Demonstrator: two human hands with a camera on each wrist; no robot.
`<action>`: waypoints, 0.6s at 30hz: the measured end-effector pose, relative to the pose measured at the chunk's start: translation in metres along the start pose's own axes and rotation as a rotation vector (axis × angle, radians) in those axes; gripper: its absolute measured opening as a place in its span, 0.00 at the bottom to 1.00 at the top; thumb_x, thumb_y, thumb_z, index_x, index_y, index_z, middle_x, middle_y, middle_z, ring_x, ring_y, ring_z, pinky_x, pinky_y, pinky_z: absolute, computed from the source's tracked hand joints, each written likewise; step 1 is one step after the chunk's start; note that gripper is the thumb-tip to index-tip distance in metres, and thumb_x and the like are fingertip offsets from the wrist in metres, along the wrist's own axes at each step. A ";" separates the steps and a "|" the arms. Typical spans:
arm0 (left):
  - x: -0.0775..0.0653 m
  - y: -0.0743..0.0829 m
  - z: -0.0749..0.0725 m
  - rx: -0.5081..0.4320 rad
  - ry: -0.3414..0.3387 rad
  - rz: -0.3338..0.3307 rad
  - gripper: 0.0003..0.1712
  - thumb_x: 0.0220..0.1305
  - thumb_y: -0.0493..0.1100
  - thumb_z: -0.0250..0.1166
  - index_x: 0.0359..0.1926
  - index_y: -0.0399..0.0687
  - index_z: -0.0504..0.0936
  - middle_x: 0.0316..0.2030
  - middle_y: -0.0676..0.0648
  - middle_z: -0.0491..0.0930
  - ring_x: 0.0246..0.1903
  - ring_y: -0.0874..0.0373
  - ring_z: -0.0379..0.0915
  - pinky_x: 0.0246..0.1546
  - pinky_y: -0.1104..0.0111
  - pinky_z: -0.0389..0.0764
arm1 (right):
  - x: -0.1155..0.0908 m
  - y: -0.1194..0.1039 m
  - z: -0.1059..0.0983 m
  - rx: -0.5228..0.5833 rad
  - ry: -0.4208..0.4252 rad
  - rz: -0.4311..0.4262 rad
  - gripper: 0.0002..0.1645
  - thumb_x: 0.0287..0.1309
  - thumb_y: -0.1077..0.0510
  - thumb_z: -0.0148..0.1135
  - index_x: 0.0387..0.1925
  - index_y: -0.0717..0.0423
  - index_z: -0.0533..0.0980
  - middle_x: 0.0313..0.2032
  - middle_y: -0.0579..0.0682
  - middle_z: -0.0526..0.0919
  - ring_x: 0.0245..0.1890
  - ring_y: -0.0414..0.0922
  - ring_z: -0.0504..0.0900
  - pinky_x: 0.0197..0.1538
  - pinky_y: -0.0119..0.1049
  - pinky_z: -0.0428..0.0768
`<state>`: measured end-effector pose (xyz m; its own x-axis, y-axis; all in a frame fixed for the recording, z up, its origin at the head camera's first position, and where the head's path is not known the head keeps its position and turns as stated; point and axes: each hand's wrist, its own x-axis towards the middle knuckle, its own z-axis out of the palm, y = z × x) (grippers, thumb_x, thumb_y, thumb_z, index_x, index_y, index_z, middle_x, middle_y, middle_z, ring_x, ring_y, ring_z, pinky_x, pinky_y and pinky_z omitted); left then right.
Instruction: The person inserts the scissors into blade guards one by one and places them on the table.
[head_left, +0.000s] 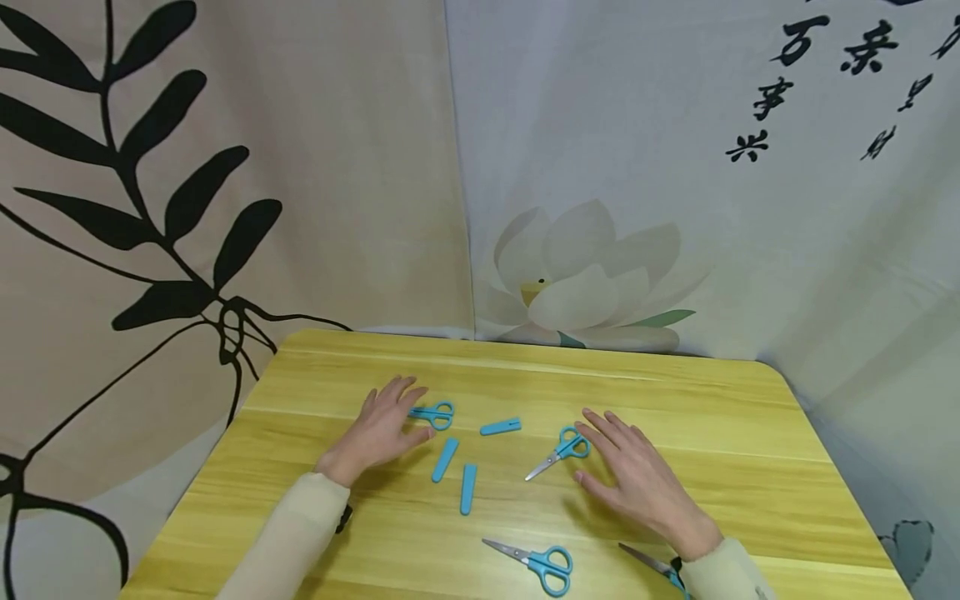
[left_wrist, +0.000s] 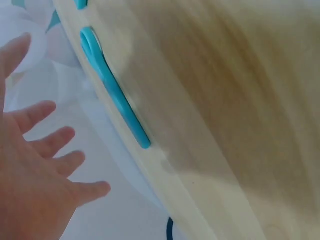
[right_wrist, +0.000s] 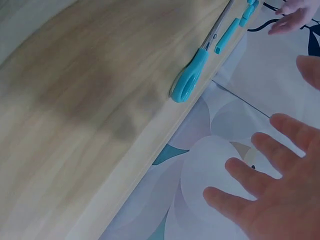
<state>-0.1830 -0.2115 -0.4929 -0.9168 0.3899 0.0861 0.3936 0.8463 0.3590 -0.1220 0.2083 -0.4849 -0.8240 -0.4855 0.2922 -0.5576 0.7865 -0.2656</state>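
Observation:
My left hand (head_left: pixel 378 429), its fingers spread, hovers beside a pair of blue-handled scissors (head_left: pixel 441 414) and partly hides it. In the left wrist view these scissors (left_wrist: pixel 112 85) show a blue cover over the blades, and the hand (left_wrist: pixel 37 170) is apart from them. On the other side, my right hand (head_left: pixel 641 475) is also spread and holds nothing. Near its fingertips lie scissors (head_left: pixel 558 454) with bare blades pointing toward the front left. The right wrist view shows such scissors (right_wrist: pixel 189 80) on the table, apart from the hand (right_wrist: pixel 280 190).
Three loose blue blade covers (head_left: pixel 500 427) lie mid-table between the hands. Toward the front are uncovered scissors (head_left: pixel 551 567), and another pair (head_left: pixel 648 562) is partly hidden by the right sleeve. Printed curtains (head_left: pixel 360 167) hang behind the wooden table (head_left: pixel 697 400).

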 end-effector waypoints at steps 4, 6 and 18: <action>-0.008 0.009 0.003 0.014 0.048 -0.002 0.46 0.67 0.64 0.68 0.75 0.41 0.68 0.78 0.34 0.55 0.77 0.32 0.43 0.68 0.26 0.47 | 0.002 0.001 0.000 0.004 -0.028 -0.016 0.40 0.64 0.42 0.70 0.72 0.54 0.71 0.74 0.55 0.68 0.72 0.64 0.67 0.65 0.69 0.69; -0.012 0.013 0.004 0.018 0.068 -0.008 0.48 0.67 0.65 0.67 0.75 0.40 0.68 0.78 0.34 0.53 0.78 0.31 0.40 0.67 0.25 0.46 | 0.003 0.002 0.001 0.008 -0.038 -0.028 0.40 0.64 0.42 0.70 0.72 0.54 0.72 0.74 0.55 0.68 0.72 0.64 0.66 0.65 0.69 0.69; -0.036 0.032 0.014 0.056 0.076 -0.061 0.53 0.67 0.69 0.64 0.80 0.44 0.58 0.81 0.34 0.43 0.79 0.33 0.29 0.67 0.24 0.38 | 0.019 0.011 0.003 0.049 -0.148 -0.090 0.43 0.64 0.42 0.70 0.74 0.53 0.69 0.75 0.55 0.67 0.74 0.63 0.64 0.67 0.67 0.68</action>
<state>-0.1368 -0.1930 -0.4971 -0.9409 0.3102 0.1363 0.3380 0.8875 0.3133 -0.1443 0.2067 -0.4856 -0.7743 -0.6069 0.1790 -0.6310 0.7197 -0.2897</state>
